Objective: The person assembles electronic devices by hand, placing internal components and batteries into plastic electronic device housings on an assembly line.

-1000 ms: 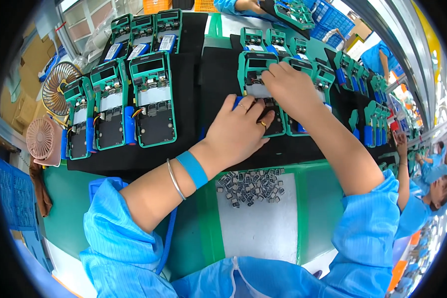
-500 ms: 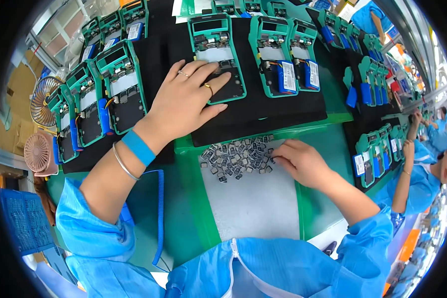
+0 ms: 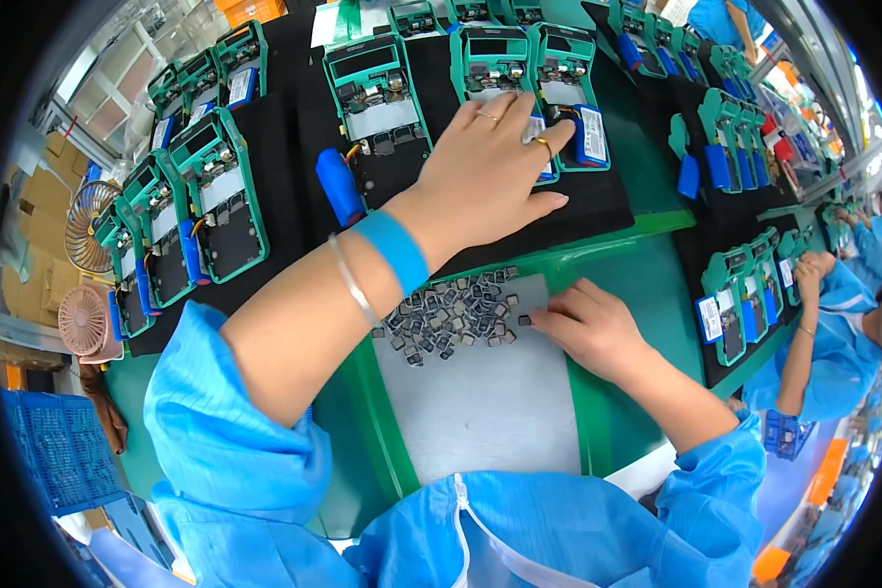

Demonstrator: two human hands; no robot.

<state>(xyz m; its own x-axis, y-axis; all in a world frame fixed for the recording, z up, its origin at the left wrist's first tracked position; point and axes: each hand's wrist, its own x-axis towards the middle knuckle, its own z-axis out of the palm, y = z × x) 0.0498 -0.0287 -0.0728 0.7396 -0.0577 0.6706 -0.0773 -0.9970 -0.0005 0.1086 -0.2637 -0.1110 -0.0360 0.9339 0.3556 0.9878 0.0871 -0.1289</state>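
Head view: pinched a chip (image 3: pixel 525 320) in the right hand (image 3: pixel 592 330), nearside of the case (image 3: pixel 494 76) pointing lengthwise away; held the closer left hand (image 3: pixel 488 181) over it, fingers apart.

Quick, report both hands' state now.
Left hand: open, spread over a green housing.
Right hand: closed, pinching one small dark part.

Left hand (image 3: pixel 490 181) stretches forward, palm down and splayed — right hand (image 3: pixel 596 331) sits closer in, fingertips (image 3: pixel 549 324) pinched.
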